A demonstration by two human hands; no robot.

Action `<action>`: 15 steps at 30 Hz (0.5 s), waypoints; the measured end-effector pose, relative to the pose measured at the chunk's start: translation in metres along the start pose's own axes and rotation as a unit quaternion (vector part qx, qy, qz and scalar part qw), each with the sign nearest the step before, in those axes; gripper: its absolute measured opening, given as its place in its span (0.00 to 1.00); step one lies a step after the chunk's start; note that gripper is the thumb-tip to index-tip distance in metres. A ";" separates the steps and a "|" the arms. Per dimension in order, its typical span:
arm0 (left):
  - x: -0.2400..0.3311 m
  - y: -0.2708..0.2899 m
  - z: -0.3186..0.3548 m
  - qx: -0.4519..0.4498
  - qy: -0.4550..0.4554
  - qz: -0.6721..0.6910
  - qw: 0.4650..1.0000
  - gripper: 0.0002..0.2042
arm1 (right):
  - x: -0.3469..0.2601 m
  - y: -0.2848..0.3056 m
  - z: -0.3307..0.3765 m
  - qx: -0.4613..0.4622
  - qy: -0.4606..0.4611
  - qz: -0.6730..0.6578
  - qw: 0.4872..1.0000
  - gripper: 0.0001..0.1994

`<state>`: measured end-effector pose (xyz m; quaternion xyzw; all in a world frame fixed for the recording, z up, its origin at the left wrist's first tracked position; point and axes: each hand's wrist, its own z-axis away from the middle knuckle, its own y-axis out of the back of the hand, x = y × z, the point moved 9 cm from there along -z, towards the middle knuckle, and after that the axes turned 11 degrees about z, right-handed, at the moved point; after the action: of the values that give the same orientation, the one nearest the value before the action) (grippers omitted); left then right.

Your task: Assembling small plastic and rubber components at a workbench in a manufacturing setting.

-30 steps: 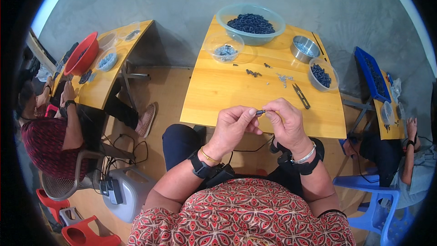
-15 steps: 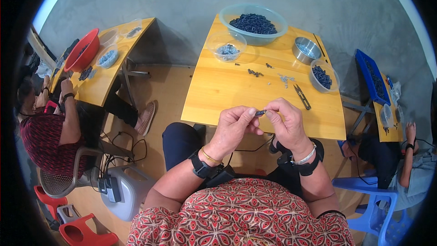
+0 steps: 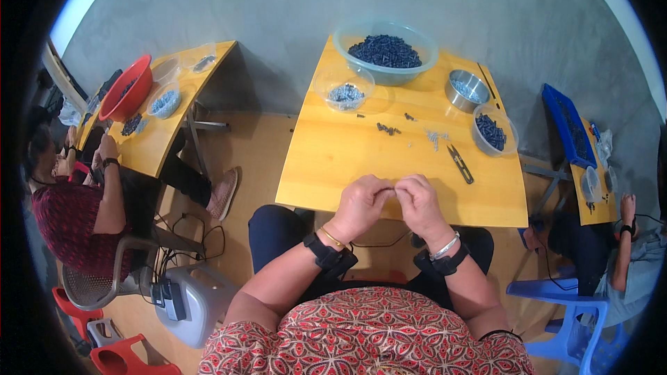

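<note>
My left hand [image 3: 360,203] and my right hand [image 3: 421,205] meet fingertip to fingertip above the near edge of the yellow table [image 3: 313,167]. Both are closed in a pinch, and what they grip is hidden behind the fingers. Right of them lies a pair of black thread snips [image 3: 460,164]. Beyond my hands are a few small dark cylindrical pieces [image 3: 388,129] and a scatter of small pale pieces [image 3: 436,137]. At the right edge, a clear bowl [image 3: 511,140] holds more dark pieces.
A large bluish tub [image 3: 386,74] heaped with dark pieces stands at the back. Nearby are a clear bowl [image 3: 324,90] and a steel bowl [image 3: 455,96] with pale pieces. People work at side tables, left with a red basin [image 3: 139,76], right with a blue tray [image 3: 559,114].
Both hands have drawn down slightly and turned inward, fingertips now pressed together. The small dark piece that showed between them is now hidden. The view has tilted up a little.
</note>
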<state>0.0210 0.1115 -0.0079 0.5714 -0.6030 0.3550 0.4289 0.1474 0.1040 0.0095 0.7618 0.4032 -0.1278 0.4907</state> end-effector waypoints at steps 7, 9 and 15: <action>-0.007 -0.043 0.001 -0.124 -0.127 -0.216 0.960 0.03 | 0.037 -0.017 -0.014 0.077 -0.024 0.113 0.990 0.06; -0.007 -0.042 0.002 -0.121 -0.134 -0.210 0.961 0.03 | 0.035 -0.023 -0.012 0.055 -0.013 0.136 0.989 0.06; -0.007 -0.040 0.001 -0.114 -0.152 -0.185 0.964 0.05 | 0.028 -0.029 -0.013 0.023 0.021 0.162 0.986 0.03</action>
<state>0.0607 0.1100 -0.0174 0.6674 -0.5817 0.1074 0.4524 0.1413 0.1340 -0.0194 0.8309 0.2813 -0.0397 0.4785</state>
